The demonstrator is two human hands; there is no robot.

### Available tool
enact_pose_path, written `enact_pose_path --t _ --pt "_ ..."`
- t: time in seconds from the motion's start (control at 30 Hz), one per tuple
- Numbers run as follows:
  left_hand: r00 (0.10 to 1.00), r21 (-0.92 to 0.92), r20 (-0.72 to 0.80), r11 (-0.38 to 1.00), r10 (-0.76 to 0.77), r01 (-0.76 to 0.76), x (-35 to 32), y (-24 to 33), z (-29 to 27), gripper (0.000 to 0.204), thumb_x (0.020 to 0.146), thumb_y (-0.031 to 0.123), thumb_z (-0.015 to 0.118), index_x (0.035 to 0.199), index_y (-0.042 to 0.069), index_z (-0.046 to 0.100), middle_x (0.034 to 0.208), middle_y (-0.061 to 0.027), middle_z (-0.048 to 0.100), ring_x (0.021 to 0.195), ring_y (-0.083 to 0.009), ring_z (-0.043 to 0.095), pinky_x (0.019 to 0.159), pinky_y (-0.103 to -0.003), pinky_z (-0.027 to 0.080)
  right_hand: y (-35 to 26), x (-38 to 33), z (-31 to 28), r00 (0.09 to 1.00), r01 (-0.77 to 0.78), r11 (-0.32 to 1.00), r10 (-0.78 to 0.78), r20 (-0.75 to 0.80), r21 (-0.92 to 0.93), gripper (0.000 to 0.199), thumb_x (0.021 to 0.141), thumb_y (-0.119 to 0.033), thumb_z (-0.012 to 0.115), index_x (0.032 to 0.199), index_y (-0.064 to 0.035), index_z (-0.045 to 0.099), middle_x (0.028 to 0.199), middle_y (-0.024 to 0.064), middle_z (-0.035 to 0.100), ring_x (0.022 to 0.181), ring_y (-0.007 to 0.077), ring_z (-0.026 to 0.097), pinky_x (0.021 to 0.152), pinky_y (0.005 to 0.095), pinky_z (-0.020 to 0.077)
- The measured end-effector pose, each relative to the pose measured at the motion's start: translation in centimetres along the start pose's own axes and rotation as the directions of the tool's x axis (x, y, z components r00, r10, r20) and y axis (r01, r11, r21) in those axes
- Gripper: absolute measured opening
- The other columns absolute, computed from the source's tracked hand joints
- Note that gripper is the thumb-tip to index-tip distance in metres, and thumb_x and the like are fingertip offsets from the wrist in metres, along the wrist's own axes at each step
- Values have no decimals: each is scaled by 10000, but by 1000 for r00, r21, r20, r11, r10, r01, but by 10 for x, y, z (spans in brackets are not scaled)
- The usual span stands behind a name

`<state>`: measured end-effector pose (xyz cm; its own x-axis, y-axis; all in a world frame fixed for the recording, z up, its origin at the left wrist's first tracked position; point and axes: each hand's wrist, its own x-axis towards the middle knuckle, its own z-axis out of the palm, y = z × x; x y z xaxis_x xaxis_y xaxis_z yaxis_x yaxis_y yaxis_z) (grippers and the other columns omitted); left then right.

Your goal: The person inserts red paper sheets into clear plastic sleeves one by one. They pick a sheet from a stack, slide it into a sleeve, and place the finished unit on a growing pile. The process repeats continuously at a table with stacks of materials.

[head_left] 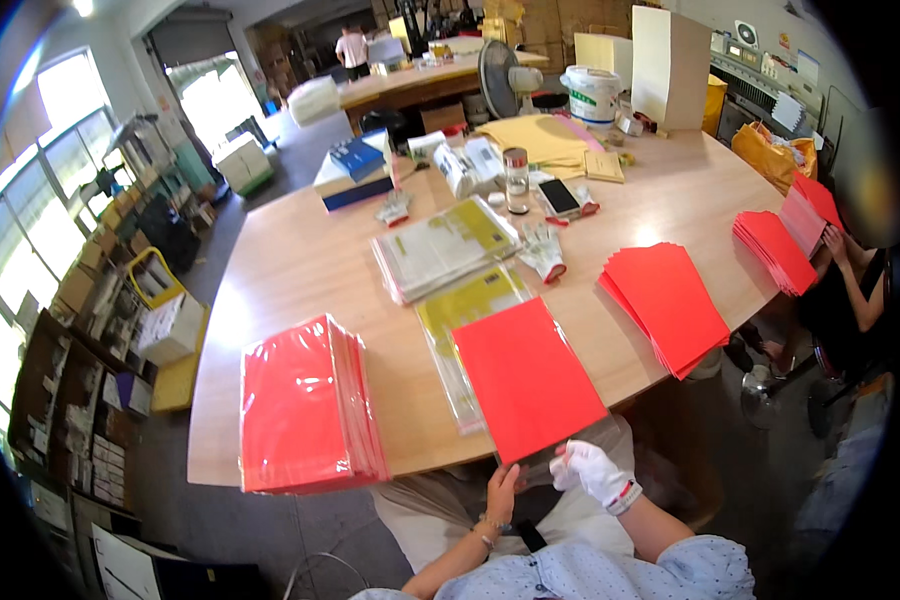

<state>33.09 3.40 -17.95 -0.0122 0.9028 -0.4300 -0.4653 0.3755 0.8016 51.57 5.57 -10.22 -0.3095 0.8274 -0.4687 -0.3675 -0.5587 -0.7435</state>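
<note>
Holding the near edge of a red sheet (526, 376), both hands sit close to the body at the table's (300, 260) lip. Left hand (501, 492), bare, is closed in a pinch on the sheet's lower corner; right hand (592, 470), in a white glove, is closed on the same edge just beside it, where a clear sleeve (460, 330) seems to lie under the sheet.

Judgement: the sheet is being slid into or squared against the sleeve; the next move calls for keeping the sleeve mouth open and the sheet's corners aligned.

Left of the left hand: a wrapped stack of red sheets (305, 405), well apart from the held sheet. Beyond the hands: a pile of filled clear sleeves (445, 245) and a spare white glove (544, 250). Right of the right hand: fanned red sheets (665, 300), then a second fan (775, 248) handled by another person (850, 285).

Nothing lies on the held sheet. The loose sleeve could shift or crease.

Farther still: a phone (559, 197), a clear jar (516, 180), yellow paper (540, 140), a desk fan (495, 75), a white bucket (590, 95).
</note>
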Motion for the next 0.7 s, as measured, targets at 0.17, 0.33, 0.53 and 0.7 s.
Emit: enact_pose_path --t 0.17,0.33,0.53,0.7 --pt "988 164 132 985 -74 52 0 15 -23 356 961 291 435 1167 32 566 1048 -44 632 973 -157 596 784 -285 478 -9 11 57 729 522 19 -529 434 -853 87 761 -130 595 812 -61 589 829 109 557 788 297 577 657 376 485" --pt "989 -58 12 987 -148 148 -3 17 -17 346 949 308 412 1008 36 619 926 -38 641 843 -136 614 738 -272 492 10 27 83 818 394 -195 -371 439 -898 163 720 -203 613 810 -70 586 841 101 537 822 299 580 664 397 498" --pt "990 -140 -59 983 -125 116 17 -5 -30 312 903 272 379 847 50 591 853 -60 644 763 -171 641 654 -280 508 1 37 60 623 740 -133 -234 746 -660 120 742 -160 613 829 -77 608 854 104 550 811 280 583 690 385 501" --pt "996 49 -79 998 -30 34 -5 39 -18 365 891 271 384 1014 0 596 996 -109 665 880 -240 666 636 -243 508 -100 -18 -113 462 850 513 -836 -296 -123 64 853 -84 524 822 -30 534 762 12 523 676 139 514 624 267 468"
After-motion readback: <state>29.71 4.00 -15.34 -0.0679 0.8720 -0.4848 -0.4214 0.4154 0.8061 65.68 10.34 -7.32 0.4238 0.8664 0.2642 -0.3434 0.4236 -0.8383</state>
